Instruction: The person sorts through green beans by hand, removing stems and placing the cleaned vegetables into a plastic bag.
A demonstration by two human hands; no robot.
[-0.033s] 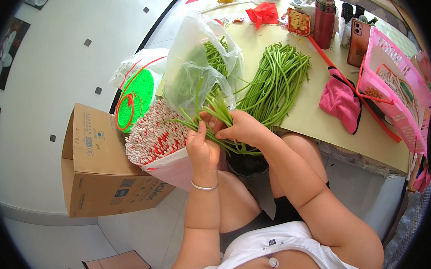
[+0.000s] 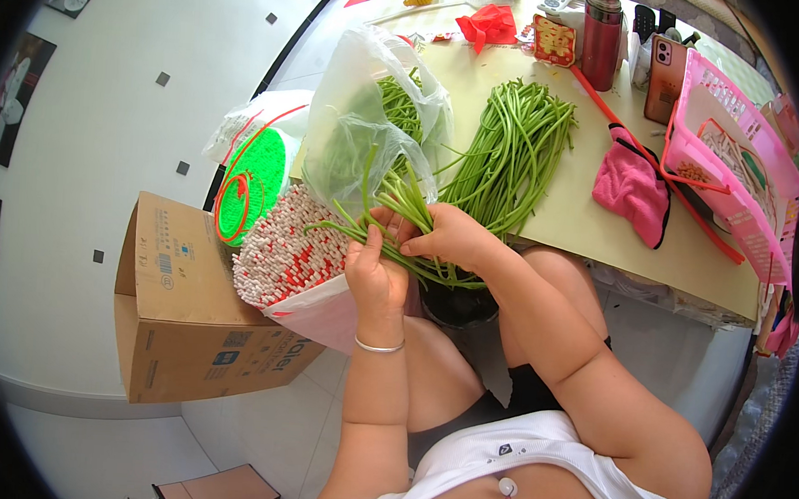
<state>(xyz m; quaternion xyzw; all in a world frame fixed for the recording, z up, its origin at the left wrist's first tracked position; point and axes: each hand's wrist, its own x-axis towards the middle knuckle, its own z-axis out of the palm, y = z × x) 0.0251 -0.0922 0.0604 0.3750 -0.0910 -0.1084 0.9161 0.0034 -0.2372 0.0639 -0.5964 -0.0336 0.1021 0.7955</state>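
Long thin green vegetable stems [image 2: 407,198] are gathered between my two hands at the table's near edge. My left hand [image 2: 378,271] is closed around the lower side of this small bunch, its thumb pointing up. From the right, my right hand [image 2: 450,239] pinches the same stems with thumb and fingers; part of its grip is hidden. Just beyond, a large pile of green stems [image 2: 517,152] lies on the table [image 2: 564,217]. To its left, a clear plastic bag [image 2: 338,120] stands open with more stems inside. Below my hands is a black round container [image 2: 458,309], partly covered by stem ends.
At left stand a bag of red-and-white sticks [image 2: 290,262], a bright green round bundle [image 2: 257,183] and a cardboard box [image 2: 197,311]. On the table's right are a pink cloth [image 2: 633,188], a pink basket [image 2: 738,168], a phone [image 2: 664,78] and a red thermos [image 2: 601,43].
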